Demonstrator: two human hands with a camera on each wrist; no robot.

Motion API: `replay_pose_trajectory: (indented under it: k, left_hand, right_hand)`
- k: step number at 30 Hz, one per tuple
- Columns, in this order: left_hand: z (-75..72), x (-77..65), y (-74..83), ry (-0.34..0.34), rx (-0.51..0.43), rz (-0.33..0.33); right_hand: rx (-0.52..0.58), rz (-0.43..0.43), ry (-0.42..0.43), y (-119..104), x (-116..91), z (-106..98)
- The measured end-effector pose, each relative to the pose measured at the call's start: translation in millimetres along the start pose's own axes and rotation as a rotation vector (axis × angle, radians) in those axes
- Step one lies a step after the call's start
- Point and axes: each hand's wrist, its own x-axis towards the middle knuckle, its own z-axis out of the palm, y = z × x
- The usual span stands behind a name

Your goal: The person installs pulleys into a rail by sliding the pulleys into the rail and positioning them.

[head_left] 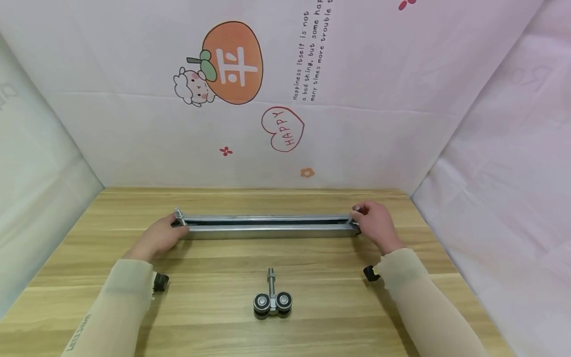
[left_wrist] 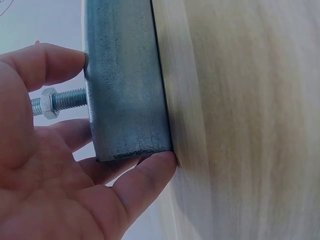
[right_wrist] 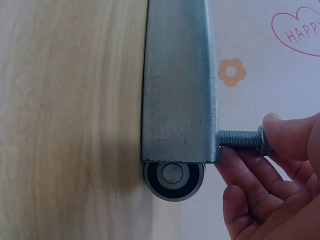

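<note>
A long metal track (head_left: 267, 232) lies across the table, its slot facing up. At its left end my left hand (head_left: 158, 237) grips the track, with fingers at the end face and on the top edge. A threaded bolt with a nut (left_wrist: 48, 102) rises from the slot there, between those fingers; what it joins inside is hidden. My right hand (head_left: 376, 225) pinches the upright bolt of a hanging door roller (right_wrist: 172, 174) at the right end. One wheel of that roller pokes partly out of the track's end. Another hanging door roller (head_left: 272, 302) lies loose, nearer me.
The wood-grain table (head_left: 214, 317) carries all of these. Behind it rises a white printed cloth (head_left: 366, 129), with more cloth at both sides. Each wrist wears a small black device, the left one (head_left: 161, 282) below the sleeve's edge.
</note>
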Motion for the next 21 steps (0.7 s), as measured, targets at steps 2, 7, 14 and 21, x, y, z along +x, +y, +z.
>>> replay_pose_trajectory:
  k: [2,7,14,21]
  left_hand:
    - [-0.4,-0.1,0.2,0.002,0.004,0.0]
    - [-0.7,-1.3,1.0,-0.005,-0.013,-0.004]
    - [-0.9,-2.1,1.5,-0.011,-0.026,-0.01]
    - [-0.4,-1.2,0.8,-0.011,-0.018,-0.015]
  right_hand:
    - [-0.001,-0.004,0.003,-1.4,-0.2,0.0]
    - [0.009,-0.005,0.006,-1.9,-0.9,0.6]
    - [0.007,-0.003,0.007,-0.9,-0.7,1.9]
    - [0.006,-0.009,0.014,-0.4,-0.4,2.8]
